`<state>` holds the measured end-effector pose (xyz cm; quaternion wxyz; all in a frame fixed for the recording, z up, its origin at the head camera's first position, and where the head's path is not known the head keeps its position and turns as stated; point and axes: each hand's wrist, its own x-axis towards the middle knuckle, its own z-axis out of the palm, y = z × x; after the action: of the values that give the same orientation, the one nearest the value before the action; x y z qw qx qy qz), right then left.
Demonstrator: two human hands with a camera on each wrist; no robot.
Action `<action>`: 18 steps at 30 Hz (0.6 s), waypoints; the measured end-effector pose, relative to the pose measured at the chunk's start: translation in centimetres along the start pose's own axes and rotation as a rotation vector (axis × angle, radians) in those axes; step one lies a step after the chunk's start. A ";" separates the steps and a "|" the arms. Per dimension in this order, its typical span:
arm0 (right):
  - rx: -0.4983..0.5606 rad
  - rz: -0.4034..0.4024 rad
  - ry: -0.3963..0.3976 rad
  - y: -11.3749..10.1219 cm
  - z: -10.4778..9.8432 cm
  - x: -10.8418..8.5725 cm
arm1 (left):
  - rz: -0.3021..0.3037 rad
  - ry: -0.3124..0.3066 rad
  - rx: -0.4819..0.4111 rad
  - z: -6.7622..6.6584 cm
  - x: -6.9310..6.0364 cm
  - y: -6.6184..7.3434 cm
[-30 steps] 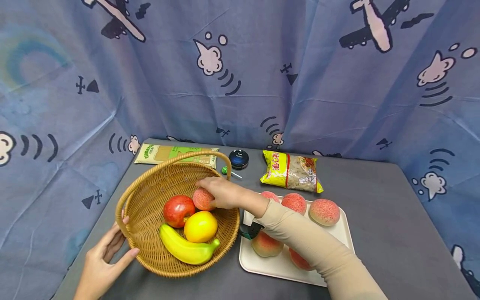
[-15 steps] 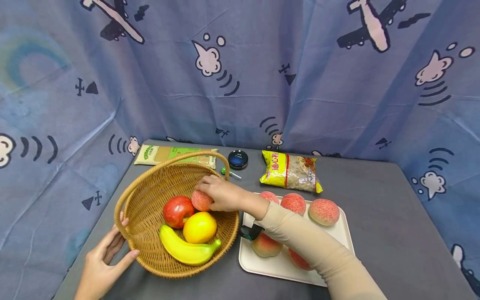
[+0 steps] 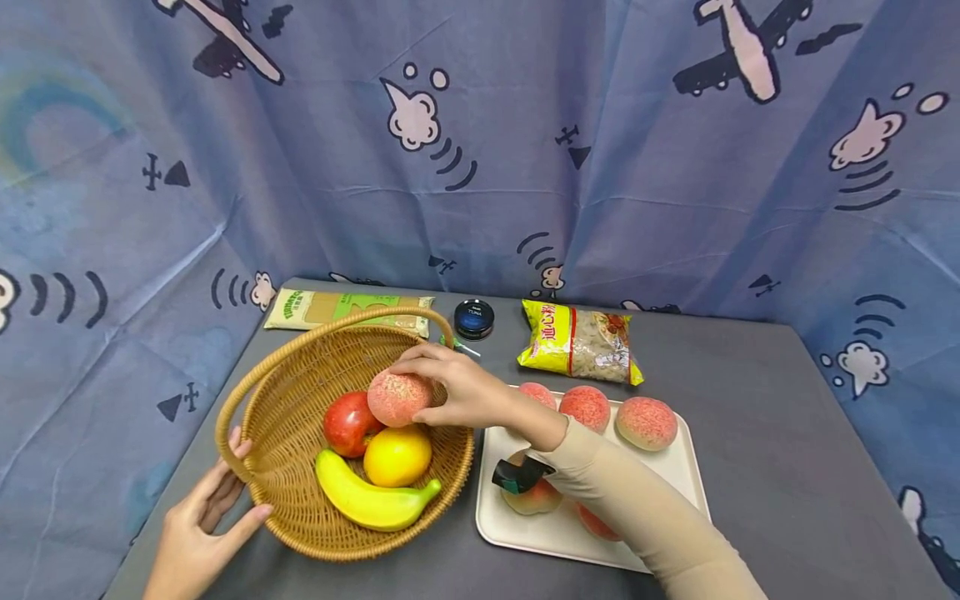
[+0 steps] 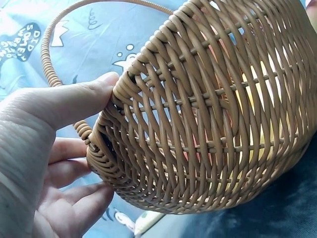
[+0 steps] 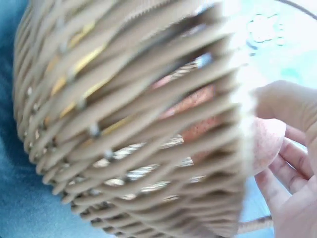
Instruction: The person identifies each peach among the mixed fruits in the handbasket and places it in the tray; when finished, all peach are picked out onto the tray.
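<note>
A wicker basket (image 3: 281, 492) with a hoop handle stands at the left of the table. Its left rim is held between the thumb and fingers of my left hand (image 3: 198, 521); the left wrist view shows this hand (image 4: 74, 114) at the handle's foot. My right hand (image 3: 468, 387) grips a pink peach (image 3: 397, 398) over the basket's inside. Below and beside the peach lie a red apple (image 3: 348, 425), a yellow lemon-like fruit (image 3: 397, 457) and a banana (image 3: 371, 497). Through blurred weave, the right wrist view shows the peach (image 5: 267, 144) between the fingers.
A white tray (image 3: 517, 533) with several peaches (image 3: 647, 423) lies right of the basket, partly under the right forearm. Behind are a flat noodle pack (image 3: 322, 308), a round tuna tin (image 3: 474, 319), a partly hidden lollipop (image 3: 468, 350) and a yellow pasta bag (image 3: 581, 342).
My right hand has lifted the peach from beside the apple, up and slightly left, so more of it shows. The left hand keeps its hold on the basket, which has barely shifted.
</note>
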<state>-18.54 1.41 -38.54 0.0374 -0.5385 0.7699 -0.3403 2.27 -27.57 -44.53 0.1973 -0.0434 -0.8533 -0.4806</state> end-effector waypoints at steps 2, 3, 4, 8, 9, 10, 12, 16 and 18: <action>0.046 -0.013 0.033 -0.3 -0.4 -0.7 | 0.000 -0.005 -0.004 0.0 0.0 0.0; 0.066 -0.015 0.050 -0.4 -0.6 -1.1 | -0.003 -0.008 -0.013 -0.1 -0.1 0.0; 0.086 -0.019 0.066 -0.5 -0.8 -1.5 | -0.003 -0.011 -0.015 -0.1 -0.1 0.0; 0.147 -0.020 0.136 -0.7 -1.5 -3.4 | -0.008 -0.029 -0.043 -0.2 -0.1 0.0; 0.164 -0.017 0.155 -0.8 -1.8 -3.9 | -0.008 -0.032 -0.045 -0.2 -0.1 0.0; 0.177 -0.010 0.174 -0.9 -2.1 -4.5 | -0.009 -0.033 -0.044 -0.2 -0.1 0.0; 0.191 0.016 0.217 -1.0 -2.7 -5.8 | -0.013 -0.033 -0.048 -0.1 -0.1 0.0; 0.184 0.076 0.314 -1.0 -3.9 -9.0 | -0.016 -0.032 -0.051 -0.1 -0.1 0.1; 0.193 0.082 0.373 -0.9 -4.3 -10.8 | -0.015 -0.024 -0.038 -0.2 -0.1 0.2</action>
<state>-15.16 12.59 -38.08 -0.0406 -0.4283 0.7487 -0.5044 2.43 -27.60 -44.32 0.1827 -0.0467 -0.8466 -0.4977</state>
